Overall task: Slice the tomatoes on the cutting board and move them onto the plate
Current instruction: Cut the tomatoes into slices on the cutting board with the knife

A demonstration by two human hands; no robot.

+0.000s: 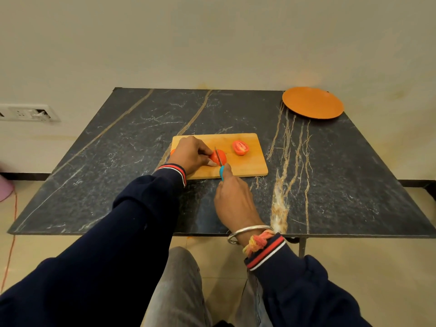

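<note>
Tomato half (218, 156) lies on the cutting board (250, 167) in the middle of the table (132, 142), and slicing is the step in hand. The left hand (188, 154) pinches it steady with curled fingers, while the right hand (232, 197) grips the blue-handled knife (221, 173), its blade set across the top. A second half (240, 147) waits cut face up near the board's right edge. Next, I judge, the blade must press down and through, clear of the left fingertips just beside it. The plate (312, 102) sits at the far right corner, well apart, so slices face a long carry.
</note>
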